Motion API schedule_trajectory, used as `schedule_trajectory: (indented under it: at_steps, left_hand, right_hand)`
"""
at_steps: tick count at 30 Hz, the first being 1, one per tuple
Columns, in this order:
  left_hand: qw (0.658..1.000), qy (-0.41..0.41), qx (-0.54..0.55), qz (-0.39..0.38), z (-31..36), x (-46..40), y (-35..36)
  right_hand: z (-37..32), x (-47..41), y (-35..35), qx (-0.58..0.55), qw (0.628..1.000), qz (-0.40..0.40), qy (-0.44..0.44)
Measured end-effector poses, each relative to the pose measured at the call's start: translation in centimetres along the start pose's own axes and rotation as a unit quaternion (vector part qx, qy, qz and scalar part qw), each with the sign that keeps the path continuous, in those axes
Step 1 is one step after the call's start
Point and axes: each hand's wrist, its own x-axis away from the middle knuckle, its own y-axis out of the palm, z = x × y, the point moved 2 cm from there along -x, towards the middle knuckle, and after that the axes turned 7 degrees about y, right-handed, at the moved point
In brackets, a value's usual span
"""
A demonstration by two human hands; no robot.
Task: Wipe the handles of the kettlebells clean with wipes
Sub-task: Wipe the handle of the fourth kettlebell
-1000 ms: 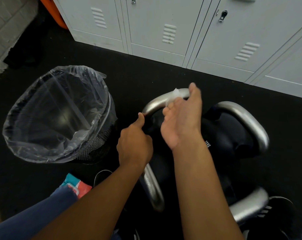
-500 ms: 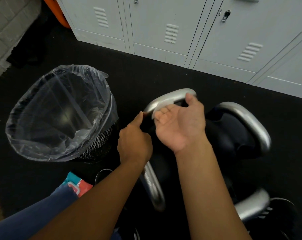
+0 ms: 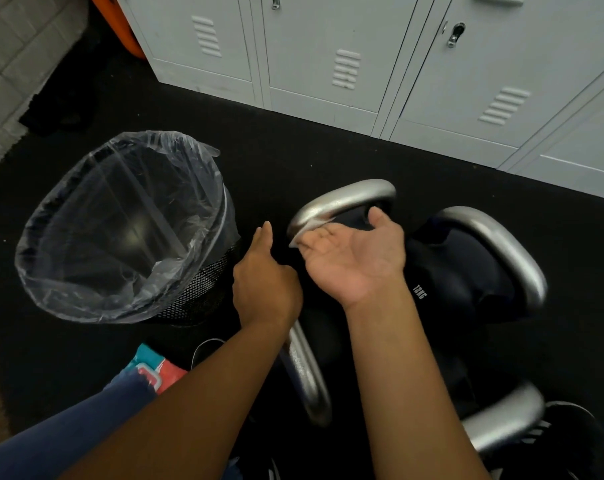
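I see the wipe [image 3: 305,227] pressed on the left bend of the silver kettlebell handle [image 3: 342,199], under my palm-up right hand's [image 3: 354,259] curled fingertips. My left hand [image 3: 264,285] seems to grip the black kettlebell body beside it, fingers hidden.

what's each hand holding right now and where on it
Right hand presses a wipe with its fingers against the handle. Left hand: cannot tell.

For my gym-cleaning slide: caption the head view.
Right hand rubs a wipe along a kettlebell handle, beside a bin.
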Motion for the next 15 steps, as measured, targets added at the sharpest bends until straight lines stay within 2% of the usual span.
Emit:
schedule_trajectory:
  at_steps: [7,9,12,15]
  left_hand:
    - [1.000,-0.013,-0.006,0.000,0.0,0.1,0.0]
    - [1.000,-0.011,-0.013,0.000,0.1,0.1,0.0]
    - [0.999,-0.004,-0.034,-0.007,0.2,0.0,0.0]
    - [0.999,0.001,-0.048,-0.013,0.1,0.0,0.0]
  right_hand:
    - [1.8,-2.6,-0.7,0.031,0.998,0.048,0.033]
    - [1.6,-2.8,-1.4,0.031,0.999,0.023,0.013]
    - [1.2,-2.6,-2.2,0.119,0.992,0.011,-0.041]
    - [0.4,-3.6,-2.5,0.229,0.968,0.029,-0.096]
